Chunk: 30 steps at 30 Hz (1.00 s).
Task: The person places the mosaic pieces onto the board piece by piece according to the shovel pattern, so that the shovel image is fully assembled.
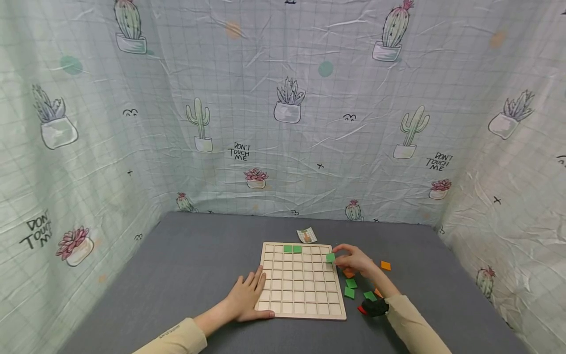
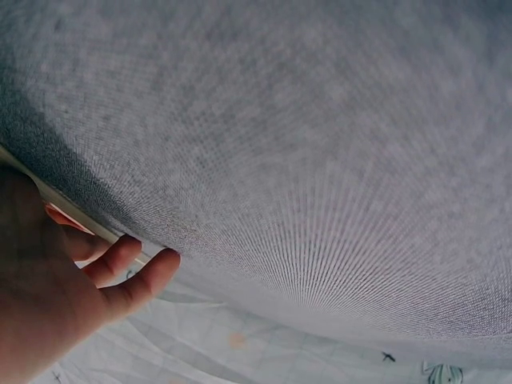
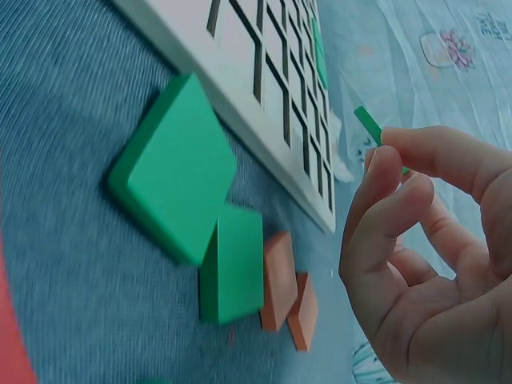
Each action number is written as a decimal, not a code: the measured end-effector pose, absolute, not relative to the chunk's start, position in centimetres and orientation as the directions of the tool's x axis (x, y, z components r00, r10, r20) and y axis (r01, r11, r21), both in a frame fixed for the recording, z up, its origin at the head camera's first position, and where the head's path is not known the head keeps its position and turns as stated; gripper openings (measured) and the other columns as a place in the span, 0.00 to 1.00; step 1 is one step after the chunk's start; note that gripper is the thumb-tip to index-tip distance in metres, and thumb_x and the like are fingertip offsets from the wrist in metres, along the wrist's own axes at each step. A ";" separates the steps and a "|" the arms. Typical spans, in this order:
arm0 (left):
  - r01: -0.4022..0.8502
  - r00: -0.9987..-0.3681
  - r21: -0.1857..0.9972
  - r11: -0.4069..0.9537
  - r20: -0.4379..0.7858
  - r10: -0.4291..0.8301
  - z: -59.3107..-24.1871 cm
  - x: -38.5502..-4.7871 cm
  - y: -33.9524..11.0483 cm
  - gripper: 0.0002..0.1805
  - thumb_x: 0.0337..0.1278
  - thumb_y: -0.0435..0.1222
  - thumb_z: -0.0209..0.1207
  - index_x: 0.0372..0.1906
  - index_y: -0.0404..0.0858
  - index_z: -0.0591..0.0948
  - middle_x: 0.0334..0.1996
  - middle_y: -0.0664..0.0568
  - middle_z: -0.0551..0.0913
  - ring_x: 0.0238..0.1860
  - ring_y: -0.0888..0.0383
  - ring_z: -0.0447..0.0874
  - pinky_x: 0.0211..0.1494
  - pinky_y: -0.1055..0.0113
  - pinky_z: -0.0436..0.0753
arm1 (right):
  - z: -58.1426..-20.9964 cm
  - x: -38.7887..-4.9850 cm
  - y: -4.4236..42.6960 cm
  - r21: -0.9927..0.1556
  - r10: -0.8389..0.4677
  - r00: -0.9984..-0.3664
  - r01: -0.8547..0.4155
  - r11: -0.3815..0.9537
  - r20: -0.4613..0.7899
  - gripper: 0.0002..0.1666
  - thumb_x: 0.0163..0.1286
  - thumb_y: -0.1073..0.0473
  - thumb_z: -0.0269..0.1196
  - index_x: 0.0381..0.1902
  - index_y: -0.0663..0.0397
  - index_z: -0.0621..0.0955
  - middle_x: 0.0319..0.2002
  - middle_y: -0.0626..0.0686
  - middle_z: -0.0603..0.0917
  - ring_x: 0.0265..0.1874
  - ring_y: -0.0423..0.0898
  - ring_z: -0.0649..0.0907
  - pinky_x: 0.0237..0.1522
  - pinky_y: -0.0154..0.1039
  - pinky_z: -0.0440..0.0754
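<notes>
A wooden grid board (image 1: 298, 285) with square cells lies on the dark table. Two green tiles (image 1: 293, 249) sit side by side in its far row. My left hand (image 1: 244, 297) rests against the board's left side, fingers extended along the edge and thumb at the near corner. Between thumb and fingertips, my right hand (image 1: 356, 261) pinches a green square tile (image 1: 330, 257) over the board's far right part. The right wrist view shows this held tile (image 3: 367, 122) edge-on, raised in the fingertips.
Right of the board lie loose green tiles (image 1: 350, 293) and orange tiles (image 1: 385, 265), some partly under the right arm. A red piece (image 1: 362, 309) shows beside the black wrist band (image 1: 375, 308). Behind the board is a small printed card (image 1: 307, 235). A cactus-print curtain (image 1: 283, 162) surrounds the table.
</notes>
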<state>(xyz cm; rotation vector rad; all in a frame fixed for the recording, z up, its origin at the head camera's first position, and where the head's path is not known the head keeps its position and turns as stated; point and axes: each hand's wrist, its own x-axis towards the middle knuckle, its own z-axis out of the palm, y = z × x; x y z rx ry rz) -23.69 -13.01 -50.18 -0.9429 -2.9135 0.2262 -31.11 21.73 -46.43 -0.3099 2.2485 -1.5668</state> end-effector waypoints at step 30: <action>0.568 -0.815 -0.181 0.803 0.009 0.579 -50.8 -23.4 -13.2 0.56 0.43 0.74 0.33 0.66 0.33 0.58 0.67 0.38 0.54 0.62 0.46 0.64 0.54 0.49 0.67 | -48.0 -33.4 15.7 -0.941 -0.235 -0.952 0.115 0.317 -0.195 0.25 0.55 0.65 0.62 0.53 0.66 0.73 0.22 0.50 0.83 0.16 0.39 0.78 0.22 0.36 0.77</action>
